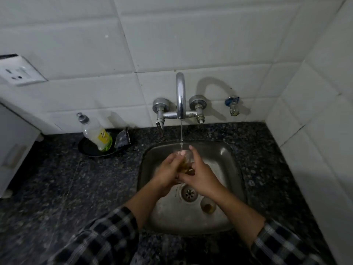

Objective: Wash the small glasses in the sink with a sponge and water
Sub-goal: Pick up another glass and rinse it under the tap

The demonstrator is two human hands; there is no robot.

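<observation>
Head view: at the centre of the frame both hands grip a small clear glass (186, 159). The left hand (168, 173) curls round it from the left, and the right hand (200, 176) closes on it from the right. A thin stream of water (181, 132) falls onto the glass from the curved chrome tap (180, 96). Below them is the rounded-square steel sink (229, 159) with its round perforated drain (189, 193). A second small glass (208, 205) stands just right of the drain, brownish inside. The counter (76, 188) is dark speckled stone. At left, a clear plastic soap bottle (95, 132) leans in a round black dish (89, 150).
</observation>
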